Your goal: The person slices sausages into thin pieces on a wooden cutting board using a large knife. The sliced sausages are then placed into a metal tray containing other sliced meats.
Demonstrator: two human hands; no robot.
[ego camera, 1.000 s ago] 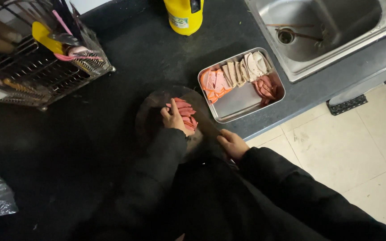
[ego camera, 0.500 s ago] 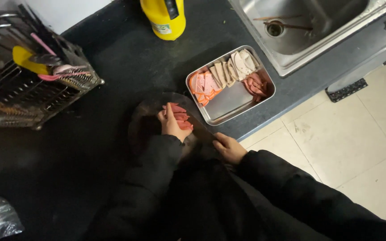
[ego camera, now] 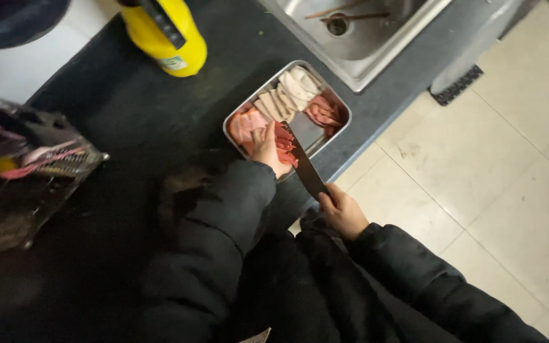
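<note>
Dim, soft view: dark counter swallows detail, left edge motion-blurred.

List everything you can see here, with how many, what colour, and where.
metal tray: one, silver, on the counter by the sink
meat slices: several, pink, red and pale, in the tray
knife: one, dark blade, across the tray's near edge
sink: one, steel, top right
bottle: one, yellow, top
dish rack: one, dark wire, left
left hand: on the red slices
right hand: gripping the knife
</note>
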